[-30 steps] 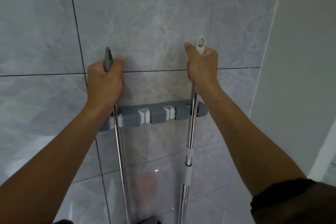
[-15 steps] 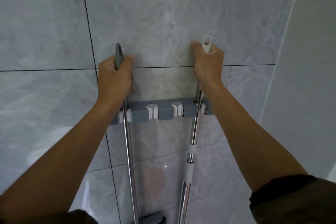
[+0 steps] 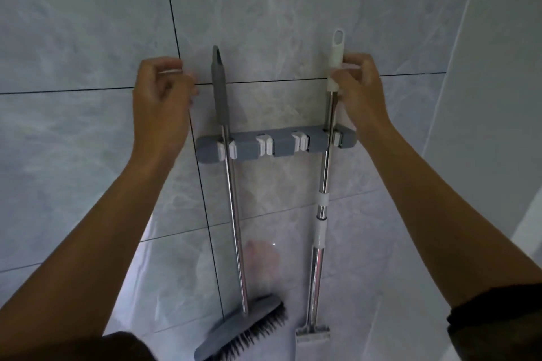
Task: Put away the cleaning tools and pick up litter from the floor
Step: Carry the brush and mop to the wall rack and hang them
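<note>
Now left hand (image 3: 159, 98) half-open, empty; right hand (image 3: 359, 83) loosely touching mop handle (image 3: 336, 51).

Two bare forearms reach up from the bottom of the view, each ending in an uncovered hand, the left hand (image 3: 159, 98) and the right hand (image 3: 362, 88), with no gloves, rings, watches or bracelets to be seen. Well below the right hand, near the elbow, the arm disappears into a dark sleeve (image 3: 498, 322) with a bunched, rolled-looking edge. Well below the left hand, more dark fabric (image 3: 123, 346) shows at the bottom edge.
</note>
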